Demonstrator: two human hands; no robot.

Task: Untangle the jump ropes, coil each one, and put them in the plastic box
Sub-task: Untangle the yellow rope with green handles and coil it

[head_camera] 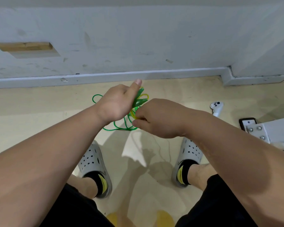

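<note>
A green jump rope [120,127] hangs in loops between my hands, tangled with a yellow jump rope [145,95]. My left hand [120,104] grips the bundle at the green handles [139,100], thumb pointing up. Just to its right, my right hand [157,118] pinches the yellow cord where it crosses the green loops. One green loop [96,98] sticks out to the left behind my left wrist. The plastic box is out of view.
I stand on a pale floor, a grey clog [95,163] on the left foot and another [188,154] on the right. A grey wall with a baseboard [105,76] runs ahead. On the right lie a white controller [217,106] and a white bolted bracket [259,131].
</note>
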